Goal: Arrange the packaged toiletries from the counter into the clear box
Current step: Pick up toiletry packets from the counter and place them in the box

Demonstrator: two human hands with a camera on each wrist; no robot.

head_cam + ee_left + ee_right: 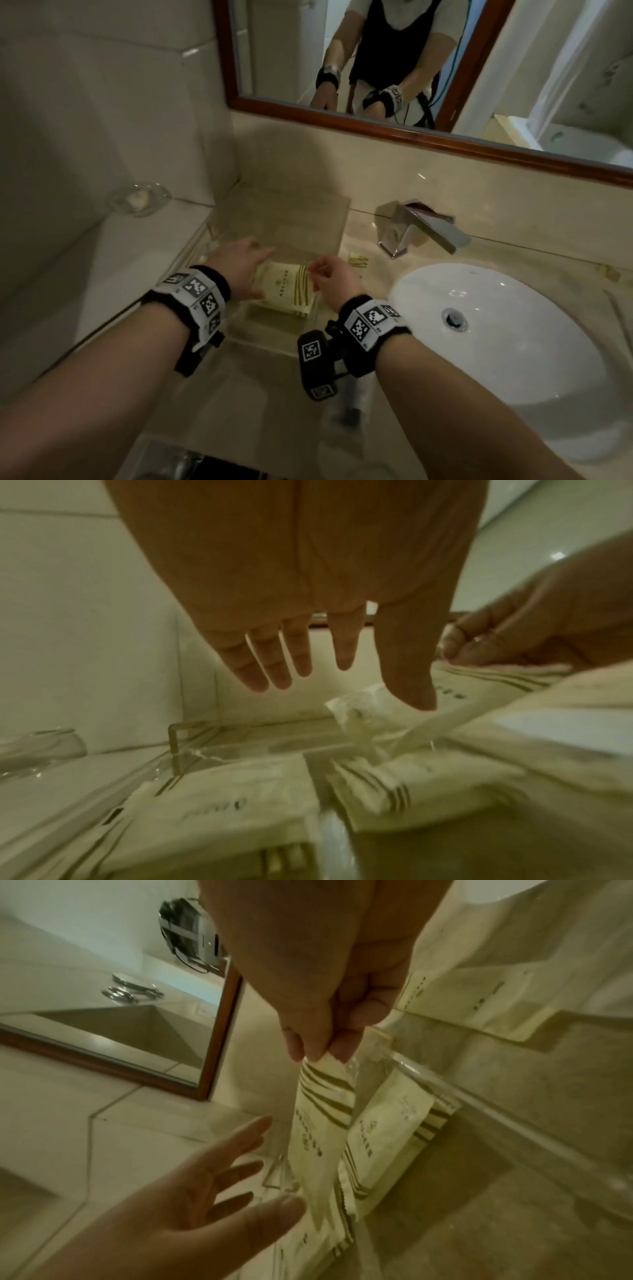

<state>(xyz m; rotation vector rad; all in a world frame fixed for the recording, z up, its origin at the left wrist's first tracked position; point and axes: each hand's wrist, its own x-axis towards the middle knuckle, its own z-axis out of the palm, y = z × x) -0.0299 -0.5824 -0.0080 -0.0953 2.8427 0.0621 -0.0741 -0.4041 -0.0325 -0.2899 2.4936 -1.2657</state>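
Note:
A clear acrylic box [329, 219] stands on the counter left of the tap. Cream packets with gold stripes lie in it [236, 799]. My right hand [334, 277] pinches the striped end of one cream packet [284, 284] and holds it over the box; the pinch shows in the right wrist view [318, 1053], the packet [318, 1123] hanging down. My left hand [239, 263] hovers just left of that packet with straight, spread fingers [274, 664], holding nothing. Another small packet [358, 258] lies on the counter right of the box.
A white basin [513, 342] fills the right side, with a chrome tap [421, 229] behind it. A glass dish [138, 198] sits at the back left by the tiled wall. A framed mirror [376, 126] hangs above. Another packet [479, 1001] lies on the counter.

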